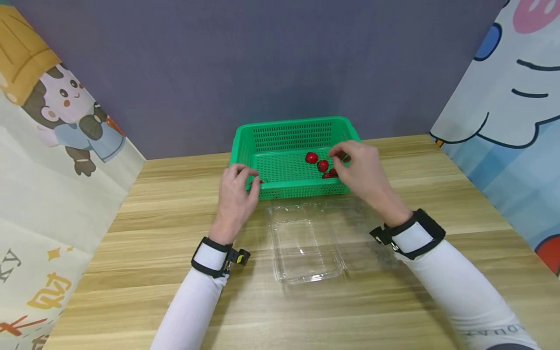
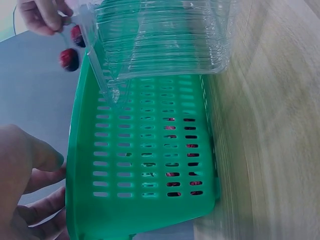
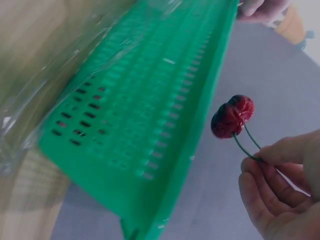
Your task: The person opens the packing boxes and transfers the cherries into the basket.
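My right hand [image 1: 360, 167] is raised over the right side of a green plastic basket [image 1: 288, 190]. Its thumb and fingers pinch the thin green stems of two dark red cherries [image 3: 232, 117], which dangle in the right wrist view. My left hand [image 1: 237, 194] is at the basket's near left corner, fingers loosely bent and nothing visible between them. Several more cherries [image 1: 323, 166] lie in the basket, toward its right side. A bit of red fruit [image 1: 261, 182] shows beside the left fingertips. More red appears through the slots in the left wrist view.
A clear plastic clamshell box [image 1: 302, 243] lies opened in front of the basket, its transparent other half [image 1: 363, 233] spread to the right. The wooden tabletop [image 1: 175, 204] meets a grey-blue panel [image 1: 280, 73] behind the basket. Printed cartoon sheets stand on both sides.
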A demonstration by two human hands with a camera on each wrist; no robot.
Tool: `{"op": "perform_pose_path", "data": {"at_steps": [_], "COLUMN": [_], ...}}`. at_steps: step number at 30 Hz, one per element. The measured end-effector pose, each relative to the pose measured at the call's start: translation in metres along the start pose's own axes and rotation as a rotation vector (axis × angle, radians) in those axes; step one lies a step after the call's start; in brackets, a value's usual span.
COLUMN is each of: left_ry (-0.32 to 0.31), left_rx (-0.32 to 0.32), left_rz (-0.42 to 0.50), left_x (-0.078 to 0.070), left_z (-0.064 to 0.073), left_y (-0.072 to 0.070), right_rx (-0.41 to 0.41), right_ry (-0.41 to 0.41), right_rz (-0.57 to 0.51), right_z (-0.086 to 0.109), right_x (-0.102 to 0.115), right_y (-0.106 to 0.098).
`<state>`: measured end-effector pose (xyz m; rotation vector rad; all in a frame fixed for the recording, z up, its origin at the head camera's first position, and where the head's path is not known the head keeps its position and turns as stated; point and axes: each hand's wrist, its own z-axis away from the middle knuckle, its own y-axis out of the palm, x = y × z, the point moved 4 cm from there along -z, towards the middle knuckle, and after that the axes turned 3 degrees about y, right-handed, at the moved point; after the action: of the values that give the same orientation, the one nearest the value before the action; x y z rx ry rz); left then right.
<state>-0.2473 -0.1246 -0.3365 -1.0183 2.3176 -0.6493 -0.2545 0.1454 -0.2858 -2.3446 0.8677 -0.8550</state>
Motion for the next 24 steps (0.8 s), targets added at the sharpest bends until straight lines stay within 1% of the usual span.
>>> {"op": "perform_pose_path", "data": {"at_steps": [5,9,17,24], "left_ry": [0.003,0.004,-0.018,-0.016], "left_rx": [0.004,0.002,0.006,0.024], "left_rz": [-0.009,-0.014,-0.021,-0.033], "left_x": [-0.001,-0.001,0.001,0.001], "left_z": [0.000,0.001,0.002,0.003], "left_y": [-0.002,-0.002,-0.002,-0.003], "right_rx": [0.025,0.056,0.124,0.158], "right_ry": [0.084,0.131,0.185,0.201], "right_rz": [0.046,0.079,0.134,0.155], "right_z": [0.000,0.002,0.006,0.012], "right_x": [-0.017,-0.025,-0.035,-0.044], "right_y": [0.002,0.003,0.009,0.013]}}
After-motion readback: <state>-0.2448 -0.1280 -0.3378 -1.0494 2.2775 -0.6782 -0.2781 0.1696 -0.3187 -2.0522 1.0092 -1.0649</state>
